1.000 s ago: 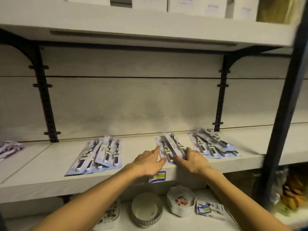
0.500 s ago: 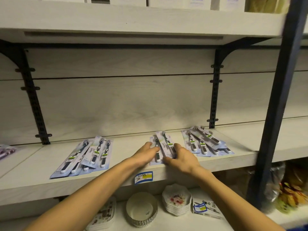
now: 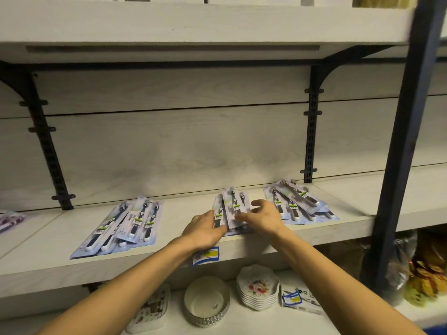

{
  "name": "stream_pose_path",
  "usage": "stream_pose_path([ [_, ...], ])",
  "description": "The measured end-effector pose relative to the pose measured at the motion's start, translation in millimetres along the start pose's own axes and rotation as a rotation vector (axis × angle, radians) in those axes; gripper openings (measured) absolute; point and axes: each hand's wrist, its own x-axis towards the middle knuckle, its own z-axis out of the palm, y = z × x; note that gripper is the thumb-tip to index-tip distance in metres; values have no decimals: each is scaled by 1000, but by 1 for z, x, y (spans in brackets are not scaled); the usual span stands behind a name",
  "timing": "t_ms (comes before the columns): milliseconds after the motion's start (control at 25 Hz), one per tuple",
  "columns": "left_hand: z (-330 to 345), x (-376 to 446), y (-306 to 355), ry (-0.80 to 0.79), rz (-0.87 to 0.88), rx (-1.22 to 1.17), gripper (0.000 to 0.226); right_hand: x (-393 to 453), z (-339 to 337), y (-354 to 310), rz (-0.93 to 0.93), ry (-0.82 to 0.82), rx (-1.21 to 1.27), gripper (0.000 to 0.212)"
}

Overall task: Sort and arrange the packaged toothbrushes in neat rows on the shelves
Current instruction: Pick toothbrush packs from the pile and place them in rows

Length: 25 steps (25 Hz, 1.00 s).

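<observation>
Three piles of packaged toothbrushes lie on the middle shelf [image 3: 350,228]. The middle pile [image 3: 232,204] is small, with its packs overlapping lengthwise. My left hand [image 3: 205,229] lies flat against that pile's lower left edge, fingers straight. My right hand [image 3: 264,218] is at the pile's right side, thumb resting on the top pack and fingers loosely bent above the right edge. The left pile [image 3: 128,226] is fanned and untidy. The right pile [image 3: 297,201] is also fanned, with one pack lying across the others.
A black upright post [image 3: 406,146] stands close on the right. Black brackets [image 3: 312,131] run up the back wall. A price tag [image 3: 206,255] sits on the shelf edge. Below are a round tin [image 3: 206,301], stacked plates [image 3: 257,287] and boxes. More packs [image 3: 9,221] lie far left.
Both hands have pushed the middle pile's packs closer together. My right hand's fingers have lifted off the packs and bent, while the left hand stays flat at the pile's left edge.
</observation>
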Motion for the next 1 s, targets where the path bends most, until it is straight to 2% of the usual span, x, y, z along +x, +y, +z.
stream_pose_path([
  [200, -11, 0, -14, -46, -29, 136, 60, 4, -2, -4, -13, 88, -121, 71],
  [280, -12, -1, -16, -35, -40, 115, 64, 1, -11, -7, -61, 140, -220, 54],
  [360, -9, 0, -13, -27, -47, 98, 75, -5, -18, -10, -113, 199, -271, 28],
  [400, -7, 1, -11, -22, -55, 98, 83, -7, -21, -9, -131, 226, -282, 22],
  [520, 1, 2, 2, 21, -73, 112, 98, -13, -29, -1, -149, 285, -355, 20],
  [600, 6, 5, 9, 62, -78, 144, 101, -16, -33, 3, -139, 289, -384, 17],
  [760, 10, 10, 10, 89, -78, 172, 83, -18, -32, 6, -101, 273, -397, 23],
  [920, 1, 9, -5, 117, -92, 177, 62, -14, -27, 5, -110, 314, -403, 12],
  [1000, -7, 10, -13, 129, -101, 204, 53, -14, -26, 4, -107, 341, -392, 13],
])
